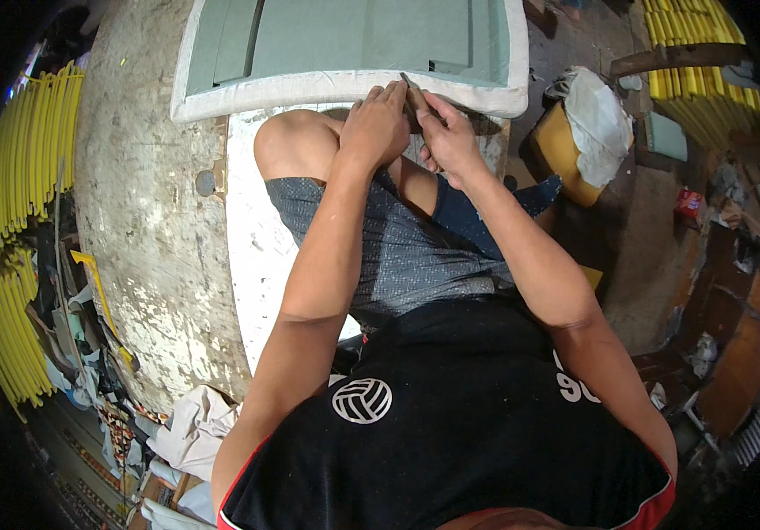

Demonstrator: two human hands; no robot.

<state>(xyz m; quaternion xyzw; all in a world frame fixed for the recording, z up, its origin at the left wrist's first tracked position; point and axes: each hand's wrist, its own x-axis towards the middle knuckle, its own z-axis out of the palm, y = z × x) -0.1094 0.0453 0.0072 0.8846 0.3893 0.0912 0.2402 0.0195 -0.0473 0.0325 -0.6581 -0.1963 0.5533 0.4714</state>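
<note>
A pale green panel (309,35) with a white fabric-covered border (265,93) lies across the top of the head view. My left hand (375,128) is at the border's near edge, fingers bent and close together; what they grip, if anything, is hidden. Just right of it, my right hand (450,141) is closed on a slim dark tool (409,84), whose tip points up over the border. My legs are bent beneath my forearms, with a bare knee (287,146) just below the panel, over a white board (252,274).
Stacks of curved yellow strips (26,150) stand at far left and upper right. A worn board (132,177) lies left of me. A yellow block with a white cloth (596,124) sits to the right. Crumpled fabric (199,433) lies at lower left, scraps (729,203) at far right.
</note>
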